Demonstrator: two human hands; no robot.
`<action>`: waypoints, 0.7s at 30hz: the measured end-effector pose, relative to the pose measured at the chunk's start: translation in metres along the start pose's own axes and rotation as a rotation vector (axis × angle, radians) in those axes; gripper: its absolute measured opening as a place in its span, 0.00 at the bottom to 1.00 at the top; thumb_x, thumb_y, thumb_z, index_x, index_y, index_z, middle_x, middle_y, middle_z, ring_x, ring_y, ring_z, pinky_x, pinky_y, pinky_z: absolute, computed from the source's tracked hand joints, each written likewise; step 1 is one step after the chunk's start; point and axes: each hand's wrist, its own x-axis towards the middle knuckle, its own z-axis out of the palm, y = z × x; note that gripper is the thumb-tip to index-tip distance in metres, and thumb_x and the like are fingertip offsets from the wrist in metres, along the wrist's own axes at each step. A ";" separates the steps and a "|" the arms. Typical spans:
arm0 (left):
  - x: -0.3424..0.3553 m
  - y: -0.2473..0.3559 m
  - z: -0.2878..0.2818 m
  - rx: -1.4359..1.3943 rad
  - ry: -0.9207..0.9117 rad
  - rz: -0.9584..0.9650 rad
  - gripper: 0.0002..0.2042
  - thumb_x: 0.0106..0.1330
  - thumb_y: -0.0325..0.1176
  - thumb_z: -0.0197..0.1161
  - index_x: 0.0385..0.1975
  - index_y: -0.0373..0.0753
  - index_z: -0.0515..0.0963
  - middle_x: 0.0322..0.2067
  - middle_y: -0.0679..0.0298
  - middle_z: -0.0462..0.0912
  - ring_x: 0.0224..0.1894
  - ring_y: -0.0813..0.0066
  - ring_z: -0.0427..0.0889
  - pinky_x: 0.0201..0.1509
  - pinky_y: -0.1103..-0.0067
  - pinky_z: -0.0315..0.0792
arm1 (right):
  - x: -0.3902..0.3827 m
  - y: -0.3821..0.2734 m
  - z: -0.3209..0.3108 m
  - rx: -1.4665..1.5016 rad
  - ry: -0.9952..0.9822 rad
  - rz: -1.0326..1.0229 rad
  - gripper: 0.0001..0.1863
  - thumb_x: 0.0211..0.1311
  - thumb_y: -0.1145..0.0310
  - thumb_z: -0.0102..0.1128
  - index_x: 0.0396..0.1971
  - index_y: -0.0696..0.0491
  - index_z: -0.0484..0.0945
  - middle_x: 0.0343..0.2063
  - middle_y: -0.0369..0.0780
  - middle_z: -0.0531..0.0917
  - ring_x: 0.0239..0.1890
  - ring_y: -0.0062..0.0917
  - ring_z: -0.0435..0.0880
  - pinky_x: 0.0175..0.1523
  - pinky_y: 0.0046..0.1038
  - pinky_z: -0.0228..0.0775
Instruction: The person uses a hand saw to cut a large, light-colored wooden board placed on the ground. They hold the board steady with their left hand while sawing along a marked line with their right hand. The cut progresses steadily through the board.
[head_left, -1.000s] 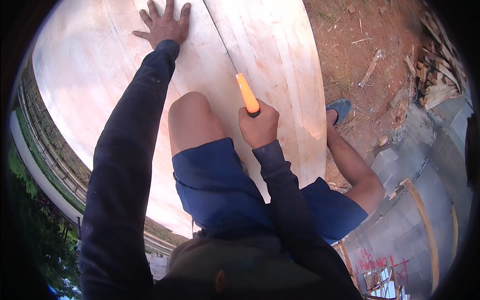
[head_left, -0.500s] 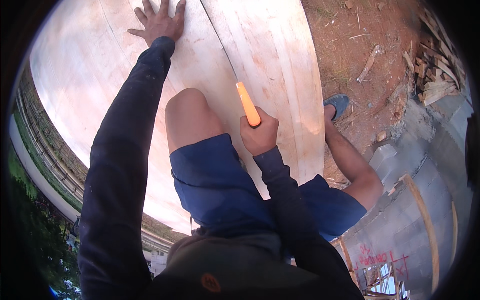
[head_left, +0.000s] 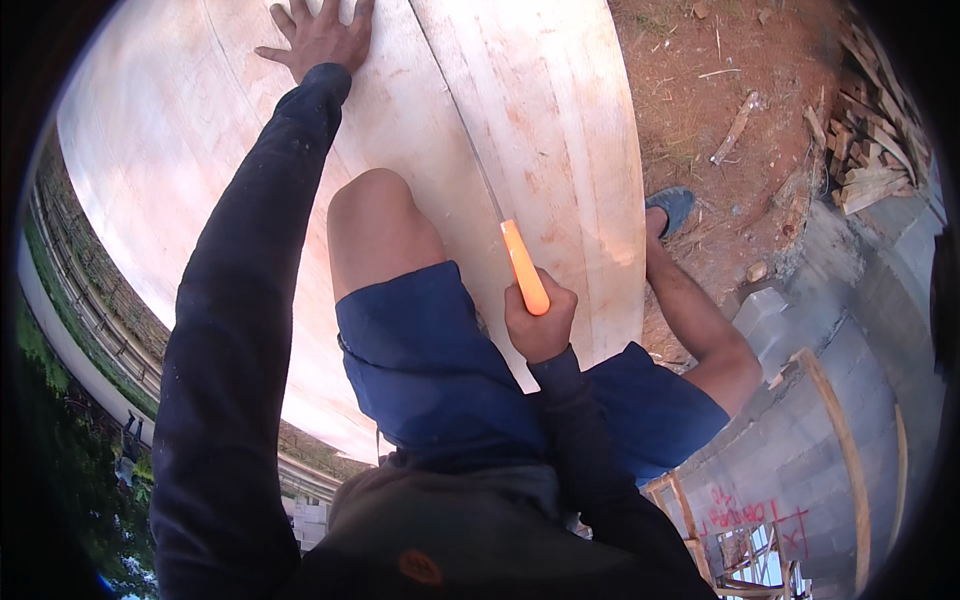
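My right hand [head_left: 541, 318] is wrapped round the orange handle of a handsaw [head_left: 524, 268], just right of my bare knee. The thin dark line of its blade runs forward from the handle along the pale plywood sheet [head_left: 550, 140]; where blade ends and cut begins I cannot tell. Near the far edge of the view my left hand [head_left: 325, 40] presses flat on the plywood with its fingers spread, left of that line. My left arm is stretched straight, and one knee rests over the sheet.
Reddish bare soil [head_left: 690, 110] borders the sheet on the right, with a wood scrap [head_left: 738, 128] on it. A pile of wood offcuts [head_left: 870, 150] lies at the far right. A grey block wall [head_left: 830, 430] with a leaning wooden pole [head_left: 848, 450] stands at the lower right.
My right hand has drawn the handsaw back toward my body and slightly right, so more of the dark line shows ahead of the handle. My left hand stays on the plywood.
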 end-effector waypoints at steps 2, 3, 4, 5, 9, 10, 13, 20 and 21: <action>0.008 0.000 -0.001 0.047 0.029 0.022 0.33 0.71 0.61 0.47 0.74 0.57 0.57 0.76 0.55 0.44 0.78 0.50 0.40 0.72 0.36 0.32 | 0.068 -0.011 0.032 -0.042 -0.034 0.044 0.03 0.55 0.78 0.58 0.27 0.63 0.76 0.13 0.39 0.72 0.18 0.16 0.68 0.26 0.27 0.64; 0.010 -0.002 -0.003 0.019 0.041 0.016 0.33 0.71 0.61 0.47 0.74 0.57 0.57 0.76 0.55 0.44 0.78 0.50 0.40 0.72 0.36 0.33 | 0.080 -0.018 0.038 -0.106 -0.038 0.021 0.04 0.56 0.78 0.58 0.29 0.63 0.77 0.13 0.40 0.72 0.18 0.17 0.68 0.26 0.27 0.65; 0.010 -0.004 -0.003 -0.014 0.041 0.010 0.33 0.71 0.61 0.47 0.74 0.57 0.57 0.76 0.55 0.44 0.78 0.50 0.39 0.72 0.36 0.33 | 0.073 -0.016 0.037 -0.066 -0.034 0.025 0.04 0.56 0.78 0.58 0.30 0.63 0.78 0.14 0.40 0.73 0.18 0.17 0.69 0.26 0.26 0.65; 0.009 -0.006 -0.003 -0.050 0.041 0.005 0.33 0.71 0.61 0.48 0.73 0.57 0.57 0.76 0.55 0.44 0.78 0.50 0.39 0.72 0.36 0.33 | 0.062 -0.013 0.034 -0.026 -0.027 0.029 0.05 0.57 0.78 0.58 0.32 0.63 0.78 0.15 0.40 0.74 0.19 0.17 0.70 0.27 0.26 0.66; 0.003 -0.014 -0.001 -0.005 0.008 -0.019 0.33 0.71 0.61 0.48 0.73 0.57 0.57 0.76 0.55 0.44 0.78 0.50 0.39 0.72 0.35 0.33 | -0.042 -0.010 -0.025 -0.036 -0.016 0.103 0.08 0.57 0.77 0.66 0.36 0.60 0.78 0.21 0.45 0.83 0.24 0.27 0.86 0.32 0.28 0.76; 0.003 -0.013 -0.002 0.004 0.010 -0.018 0.33 0.71 0.61 0.48 0.73 0.57 0.57 0.76 0.55 0.44 0.78 0.50 0.39 0.72 0.35 0.33 | -0.073 -0.011 -0.046 -0.119 -0.050 0.091 0.07 0.57 0.77 0.67 0.33 0.60 0.78 0.19 0.44 0.82 0.21 0.25 0.85 0.29 0.27 0.74; 0.005 -0.013 -0.008 0.026 0.023 -0.013 0.33 0.71 0.61 0.48 0.73 0.57 0.57 0.76 0.54 0.44 0.78 0.50 0.38 0.72 0.36 0.33 | -0.097 -0.025 -0.066 -0.163 -0.115 0.085 0.07 0.58 0.76 0.67 0.26 0.61 0.77 0.14 0.41 0.76 0.16 0.21 0.77 0.25 0.25 0.68; 0.009 -0.002 -0.005 -0.028 0.027 0.003 0.33 0.71 0.61 0.47 0.74 0.57 0.56 0.76 0.54 0.43 0.78 0.50 0.38 0.72 0.35 0.32 | 0.066 -0.031 0.044 -0.094 -0.022 0.054 0.14 0.65 0.70 0.62 0.22 0.62 0.73 0.11 0.40 0.67 0.16 0.18 0.63 0.24 0.28 0.60; 0.006 -0.004 -0.002 -0.039 0.019 0.005 0.33 0.71 0.61 0.47 0.74 0.57 0.56 0.76 0.55 0.43 0.78 0.50 0.38 0.72 0.35 0.32 | 0.056 -0.027 0.039 -0.083 -0.044 0.051 0.14 0.64 0.70 0.62 0.22 0.62 0.73 0.11 0.40 0.67 0.16 0.18 0.64 0.24 0.28 0.60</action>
